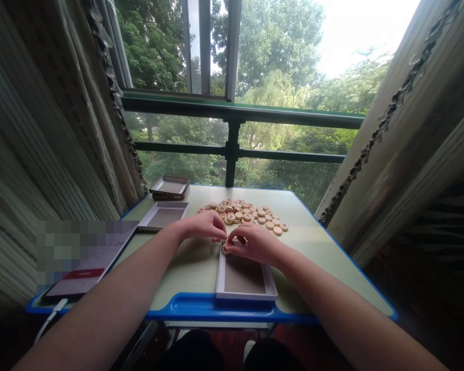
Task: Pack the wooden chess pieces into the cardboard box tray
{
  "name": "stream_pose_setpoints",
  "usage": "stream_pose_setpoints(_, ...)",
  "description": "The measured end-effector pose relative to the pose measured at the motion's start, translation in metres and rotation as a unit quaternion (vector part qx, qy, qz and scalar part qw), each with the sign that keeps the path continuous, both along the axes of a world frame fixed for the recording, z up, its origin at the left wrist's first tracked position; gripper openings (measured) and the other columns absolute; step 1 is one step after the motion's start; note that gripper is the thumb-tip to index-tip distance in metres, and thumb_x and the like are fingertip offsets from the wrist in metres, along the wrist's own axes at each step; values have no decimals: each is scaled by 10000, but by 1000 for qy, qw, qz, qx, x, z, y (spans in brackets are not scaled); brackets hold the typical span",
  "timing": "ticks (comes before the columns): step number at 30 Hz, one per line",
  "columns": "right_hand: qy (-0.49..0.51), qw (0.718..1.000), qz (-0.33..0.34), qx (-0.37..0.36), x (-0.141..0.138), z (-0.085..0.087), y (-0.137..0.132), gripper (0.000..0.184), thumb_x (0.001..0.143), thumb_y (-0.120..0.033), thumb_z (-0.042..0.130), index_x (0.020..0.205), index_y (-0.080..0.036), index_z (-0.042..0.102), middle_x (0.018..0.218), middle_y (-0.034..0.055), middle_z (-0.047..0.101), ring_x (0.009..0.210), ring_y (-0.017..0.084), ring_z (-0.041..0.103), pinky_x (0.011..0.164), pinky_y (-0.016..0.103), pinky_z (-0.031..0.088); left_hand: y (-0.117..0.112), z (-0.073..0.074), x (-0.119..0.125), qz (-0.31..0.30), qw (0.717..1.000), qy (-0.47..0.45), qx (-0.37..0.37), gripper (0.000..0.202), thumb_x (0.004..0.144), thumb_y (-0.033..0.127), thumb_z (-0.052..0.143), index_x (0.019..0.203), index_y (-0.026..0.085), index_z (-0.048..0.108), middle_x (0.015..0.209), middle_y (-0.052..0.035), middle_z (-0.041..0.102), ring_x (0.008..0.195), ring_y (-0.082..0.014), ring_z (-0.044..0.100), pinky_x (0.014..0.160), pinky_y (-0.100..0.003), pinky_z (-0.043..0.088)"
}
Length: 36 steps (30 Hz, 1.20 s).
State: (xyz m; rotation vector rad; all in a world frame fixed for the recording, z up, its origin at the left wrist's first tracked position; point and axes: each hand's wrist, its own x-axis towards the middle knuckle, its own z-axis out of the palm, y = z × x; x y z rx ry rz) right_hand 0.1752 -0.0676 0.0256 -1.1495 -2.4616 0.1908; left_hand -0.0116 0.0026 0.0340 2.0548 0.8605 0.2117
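Observation:
My left hand (205,225) and my right hand (253,243) meet over the far end of a shallow white tray (244,294) with a brown floor. Both hands have their fingers curled in a pinch around round wooden pieces (227,247) at the tray's far left corner. Just beyond the hands, a loose pile of round wooden game discs (244,211) with marked faces lies on the pale green table (317,242).
A second shallow tray (163,215) lies at the left, and a brown box with a tray on it (169,187) stands behind it. A phone (93,263) with a white cable lies at the near left edge. Curtains flank the window ahead.

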Motion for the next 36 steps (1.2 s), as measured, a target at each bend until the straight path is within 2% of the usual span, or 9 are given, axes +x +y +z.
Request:
stream_pose_setpoints(12, -25, 1000, 1, 3, 0, 2, -2, 235, 754, -390, 623, 883, -204, 688, 751, 31, 650, 692, 133, 538, 623, 225, 371, 6, -1, -7, 12, 1000, -7, -1, 188, 632, 323, 627, 666, 144, 673, 549, 5, 604, 559, -113, 530, 575, -216, 395)
stream_pose_setpoints(15, -16, 1000, -12, 8, 4, 5, -3, 274, 731, -413, 634, 885, -194, 697, 680, 18, 630, 654, 128, 526, 620, 227, 366, 12, -3, -8, 115, 987, -18, 107, 297, 713, 407, 539, 701, 136, 660, 596, -11, 621, 571, -119, 528, 570, -222, 381)
stream_pose_setpoints(17, -8, 1000, -24, 15, 9, 6, 0, 268, 734, -414, 623, 864, -194, 703, 633, 5, 609, 620, 119, 513, 605, 226, 357, 17, -6, -8, 203, 951, 3, 232, 380, 772, 446, 450, 715, 132, 657, 624, -33, 632, 581, -131, 522, 560, -234, 360)
stream_pose_setpoints(20, 21, 996, -77, 43, 22, 6, 11, 250, 799, -369, 534, 762, -191, 706, 598, 7, 588, 570, 107, 486, 570, 223, 341, 22, -10, -10, 242, 911, 33, 332, 392, 805, 447, 406, 785, 154, 667, 731, -55, 667, 659, -151, 547, 600, -244, 367)
stream_pose_setpoints(23, 72, 975, -193, 84, 37, 2, 26, 257, 814, -333, 506, 768, -177, 705, 658, 30, 618, 587, 111, 493, 576, 224, 347, 25, -12, -12, 253, 903, 18, 346, 359, 804, 423, 419, 891, 164, 652, 843, -57, 674, 699, -154, 565, 644, -249, 396)
stream_pose_setpoints(25, 53, 971, -220, 70, 45, -2, 33, 245, 805, -311, 510, 733, -191, 712, 677, 33, 632, 599, 115, 500, 572, 225, 345, 24, -12, -13, 256, 900, 10, 353, 363, 796, 405, 439, 1002, 162, 613, 866, -53, 667, 704, -155, 572, 655, -252, 407)
stream_pose_setpoints(28, 32, 973, -226, 36, 50, -7, 37, 229, 794, -279, 517, 722, -210, 723, 683, 24, 635, 623, 119, 517, 570, 221, 350, 24, -12, -14, 258, 898, 32, 354, 372, 792, 380, 449, 1073, 171, 573, 852, -46, 663, 700, -156, 577, 656, -257, 409)
stream_pose_setpoints(33, 23, 977, -212, 21, 49, -13, 40, 190, 776, -271, 559, 860, -225, 724, 759, 26, 627, 685, 128, 541, 625, 224, 391, 26, -10, -17, 305, 883, 123, 335, 225, 746, 317, 493, 861, 176, 626, 839, -71, 664, 733, -183, 578, 624, -263, 397)
stream_pose_setpoints(36, 20, 980, -196, 25, 48, -15, 43, 185, 774, -272, 570, 879, -236, 719, 763, 27, 618, 722, 137, 543, 666, 233, 402, 27, -9, -19, 279, 892, 133, 330, 217, 727, 277, 499, 872, 168, 618, 834, -73, 660, 735, -186, 579, 623, -260, 401)
